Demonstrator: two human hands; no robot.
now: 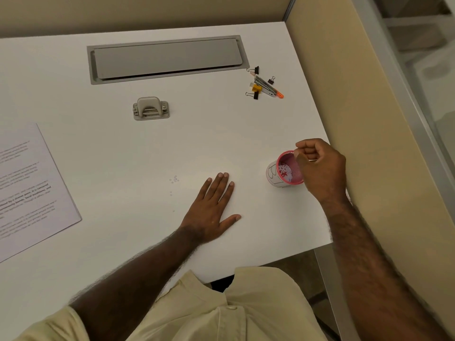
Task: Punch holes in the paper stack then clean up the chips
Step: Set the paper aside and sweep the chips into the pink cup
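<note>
A beige hole punch [151,108] sits on the white desk [110,156], apart from both hands. The printed paper stack [27,190] lies at the left edge. Several small white paper chips [173,180] are scattered on the desk just left of my left hand [210,212], which lies flat, palm down, fingers together. My right hand [320,166] hovers over a pink-rimmed paper cup [278,175] with chips inside; its fingertips are pinched together above the cup's rim. Whether a chip sits between them is too small to tell.
A grey cable hatch [167,59] is set into the desk at the back. Binder clips, a pen and an orange marker [264,84] lie in a heap at the back right. A beige partition [357,119] walls the right side. The desk's front edge runs by my torso.
</note>
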